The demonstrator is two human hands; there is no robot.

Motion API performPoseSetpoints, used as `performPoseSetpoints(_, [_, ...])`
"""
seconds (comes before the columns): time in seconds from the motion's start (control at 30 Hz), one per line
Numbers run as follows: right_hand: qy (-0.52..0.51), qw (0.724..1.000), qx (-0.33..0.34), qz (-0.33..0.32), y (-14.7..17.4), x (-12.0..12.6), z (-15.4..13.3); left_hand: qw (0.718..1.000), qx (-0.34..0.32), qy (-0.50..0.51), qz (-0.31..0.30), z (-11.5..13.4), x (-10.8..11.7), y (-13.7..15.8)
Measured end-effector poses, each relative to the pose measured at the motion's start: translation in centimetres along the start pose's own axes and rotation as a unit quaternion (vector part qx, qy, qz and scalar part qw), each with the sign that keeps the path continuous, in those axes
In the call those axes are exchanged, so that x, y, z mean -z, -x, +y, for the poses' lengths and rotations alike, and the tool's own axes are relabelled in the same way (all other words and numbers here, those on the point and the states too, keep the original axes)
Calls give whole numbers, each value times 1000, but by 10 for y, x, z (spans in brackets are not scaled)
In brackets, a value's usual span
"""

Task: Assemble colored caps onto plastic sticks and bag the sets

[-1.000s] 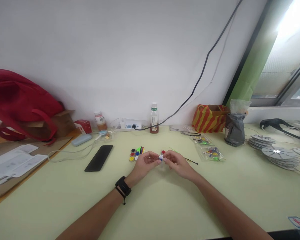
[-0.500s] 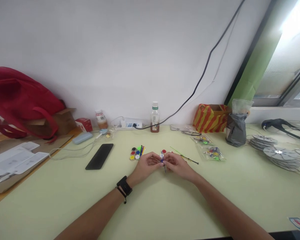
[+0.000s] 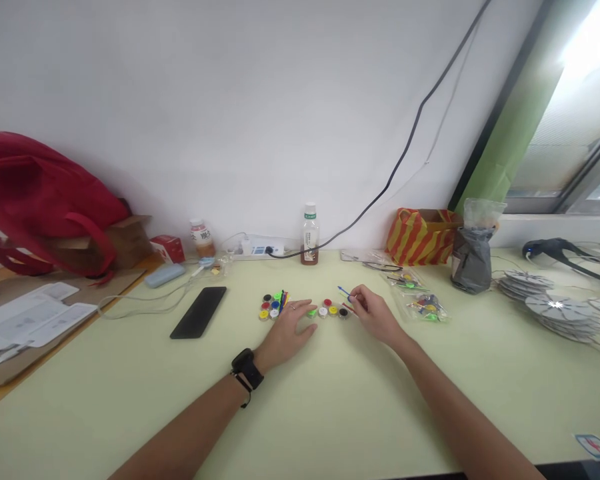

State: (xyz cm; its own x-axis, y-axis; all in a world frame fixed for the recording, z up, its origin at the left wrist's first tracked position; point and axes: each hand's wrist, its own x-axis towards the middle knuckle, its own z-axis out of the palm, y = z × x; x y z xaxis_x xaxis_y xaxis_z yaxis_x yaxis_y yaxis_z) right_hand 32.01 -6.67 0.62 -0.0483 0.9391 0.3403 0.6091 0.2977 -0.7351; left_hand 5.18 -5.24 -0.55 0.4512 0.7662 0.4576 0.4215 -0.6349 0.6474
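Observation:
My right hand is closed in a pinch on a thin blue stick, which points up and to the left from the fingertips. My left hand lies low over the table with its fingers apart and holds nothing. Its fingertips reach a green disc, partly covered by them. Between the hands sit small round discs: a white one, a red one, a yellow one and a black one. Reddish sticks show beside the right fingertips.
Left of my left hand is a group of coloured discs with several sticks. A black phone lies further left. Small plastic bags of parts are on the right, and a bottle stands by the wall.
My hands have moved apart. The left one has let go of the blue piece and opened toward the left; the right one has carried it right and slightly away from me.

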Motion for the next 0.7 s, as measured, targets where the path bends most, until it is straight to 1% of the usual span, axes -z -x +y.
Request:
performPoseSetpoints(0.07, [83, 996, -26, 27, -3, 10, 13, 1000, -7, 1, -19, -3, -2, 0])
performPoseSetpoints(0.17, [178, 980, -67, 52, -7, 23, 30, 999, -9, 8, -40, -1, -2, -1])
performPoseSetpoints(0.27, [233, 967, -96, 46, -8, 30, 40, 999, 10, 18, -50, 4, -1, -2])
performPoseSetpoints(0.37, [265, 956, -120, 29, -8, 30, 47, 998, 18, 19, -56, 7, 0, -2])
performPoseSetpoints(0.47, [275, 952, -132, 28, -7, 29, 50, 998, 20, 16, -60, 8, 0, -1])
performPoseSetpoints(0.63, [275, 954, -120, 17, -8, 31, 53, 998, 25, 18, -54, 7, -2, -1])
performPoseSetpoints(0.7, [278, 955, -104, 18, -9, 34, 53, 998, 29, 16, -51, 7, -2, -1])
